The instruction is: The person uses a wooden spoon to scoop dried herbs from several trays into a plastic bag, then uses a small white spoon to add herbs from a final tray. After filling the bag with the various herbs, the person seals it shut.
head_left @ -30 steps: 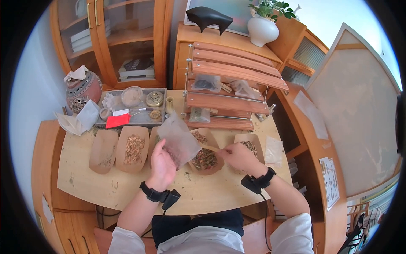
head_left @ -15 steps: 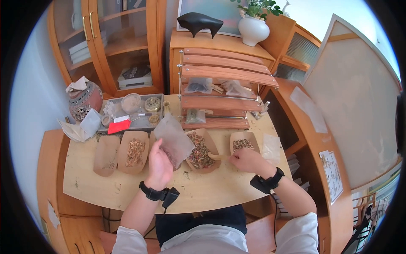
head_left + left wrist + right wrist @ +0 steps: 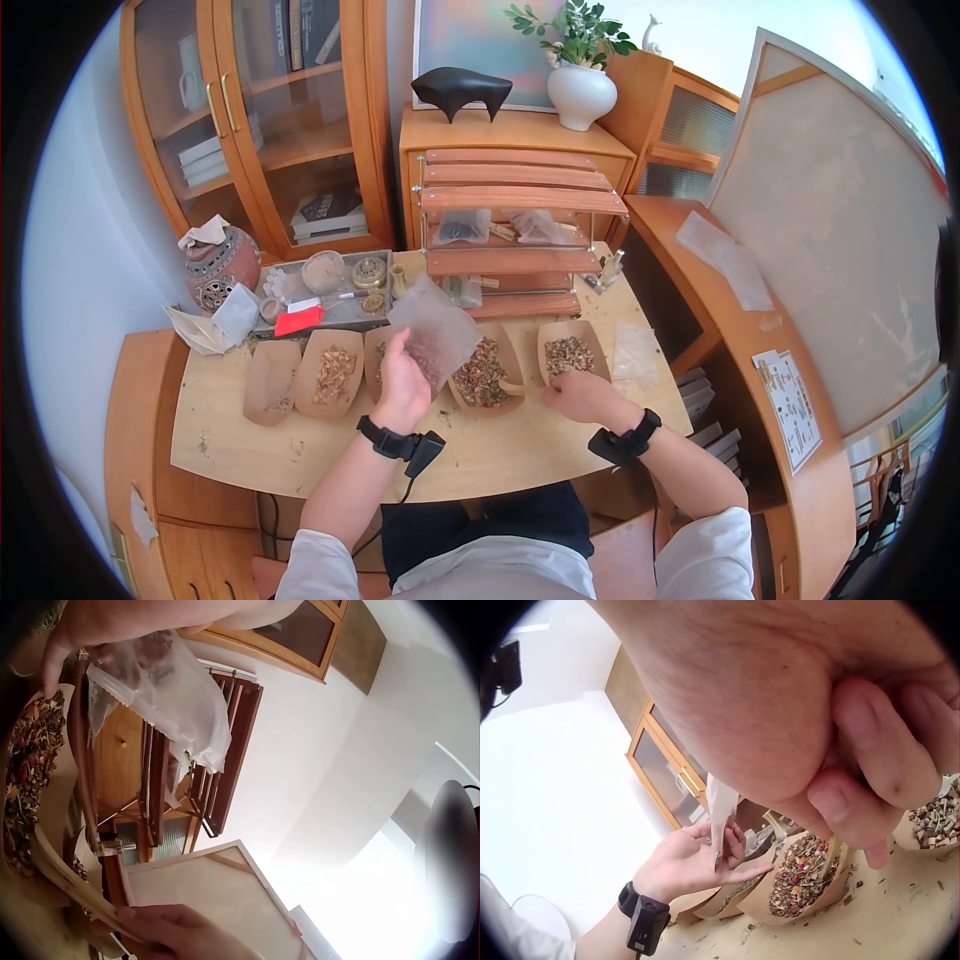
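Note:
My left hand (image 3: 403, 385) holds a translucent bag (image 3: 440, 325) upright, with the thumb on one side and fingers on the other. Some reddish contents show low in the bag. My right hand (image 3: 590, 397) pinches the handle of a light wooden spoon (image 3: 71, 877) between curled fingers and thumb. The spoon's far end lies in a paper tray (image 3: 516, 350) of mixed dried flowers and herbs (image 3: 799, 881), at the tray's right side. Just beyond the right hand stands another paper tray (image 3: 546, 336), holding chopped dried pieces (image 3: 570, 355).
Left of the bag stand more paper trays, one with dried slices (image 3: 335, 375). Behind them lies a grey tray (image 3: 345, 318) of small vessels and a red packet (image 3: 299, 320). A slatted wooden rack (image 3: 520, 262) holds more bags. A flat clear bag (image 3: 635, 352) lies at the right.
The spoon has moved from the middle of the mixed-herb tray to its near right side, and my right hand has shifted right. My left hand keeps holding the bag. The head view has tilted up.

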A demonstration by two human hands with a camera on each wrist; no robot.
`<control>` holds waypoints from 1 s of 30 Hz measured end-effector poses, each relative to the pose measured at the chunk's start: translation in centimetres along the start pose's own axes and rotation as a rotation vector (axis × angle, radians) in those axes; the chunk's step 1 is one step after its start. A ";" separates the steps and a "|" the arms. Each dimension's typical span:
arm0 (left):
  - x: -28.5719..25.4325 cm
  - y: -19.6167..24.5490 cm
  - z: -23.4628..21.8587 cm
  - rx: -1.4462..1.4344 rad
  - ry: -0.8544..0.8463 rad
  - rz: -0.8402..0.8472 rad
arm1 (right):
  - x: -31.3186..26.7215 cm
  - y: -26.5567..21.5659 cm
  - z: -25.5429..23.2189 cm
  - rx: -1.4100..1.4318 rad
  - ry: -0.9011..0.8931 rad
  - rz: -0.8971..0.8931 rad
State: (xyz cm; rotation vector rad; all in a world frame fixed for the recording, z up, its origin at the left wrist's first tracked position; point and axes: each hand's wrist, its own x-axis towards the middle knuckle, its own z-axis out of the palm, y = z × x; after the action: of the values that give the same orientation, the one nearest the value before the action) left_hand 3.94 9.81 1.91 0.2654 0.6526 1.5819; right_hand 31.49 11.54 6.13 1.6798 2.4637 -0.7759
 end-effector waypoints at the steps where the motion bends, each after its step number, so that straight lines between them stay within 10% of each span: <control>1: -0.2 0.0 0.2 -0.003 -0.001 -0.002 | -0.1 0.1 0.1 -0.001 0.015 -0.007; 21: 0.1 -0.2 0.0 0.051 0.064 0.004 | 3.9 -1.2 0.2 0.519 -0.089 0.079; 30: -0.7 0.6 -0.1 0.073 0.028 -0.031 | 5.1 -2.1 2.6 0.177 0.177 -0.048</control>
State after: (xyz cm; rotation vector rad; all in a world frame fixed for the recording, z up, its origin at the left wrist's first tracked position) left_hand 3.51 9.11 2.32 0.2867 0.7339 1.5366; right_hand 26.95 14.13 3.01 1.8274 2.6316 -0.9130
